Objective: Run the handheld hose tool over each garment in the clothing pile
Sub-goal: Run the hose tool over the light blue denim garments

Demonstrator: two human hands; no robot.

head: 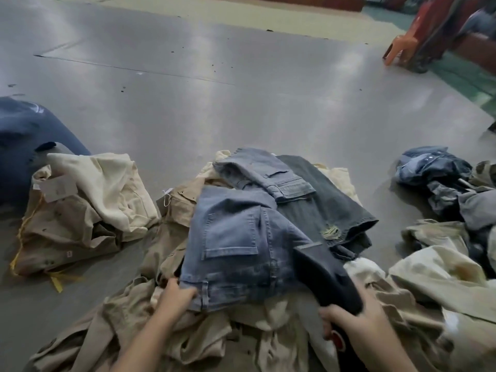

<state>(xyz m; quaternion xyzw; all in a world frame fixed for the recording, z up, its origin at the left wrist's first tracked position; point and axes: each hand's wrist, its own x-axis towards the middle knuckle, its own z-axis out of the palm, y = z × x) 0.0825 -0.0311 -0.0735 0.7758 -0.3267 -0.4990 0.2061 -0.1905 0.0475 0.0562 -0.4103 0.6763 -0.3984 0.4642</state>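
Observation:
A pile of garments lies on the grey floor in front of me. On top are light blue jeans (236, 237), with dark grey jeans (330, 200) beyond them and beige clothes (188, 331) underneath. My left hand (175, 294) grips the waistband edge of the blue jeans. My right hand (357, 320) holds the dark handheld tool (322, 272), whose flat nozzle rests on the blue jeans at their right side. A red mark shows on the tool's body below my fingers. Its hose is hidden.
A folded stack of cream and tan garments (80, 210) with a paper tag lies to the left, with a dark blue garment (24, 146) behind it. More denim and beige clothes (445, 200) lie at the right. An orange plastic stool (402, 47) stands far right.

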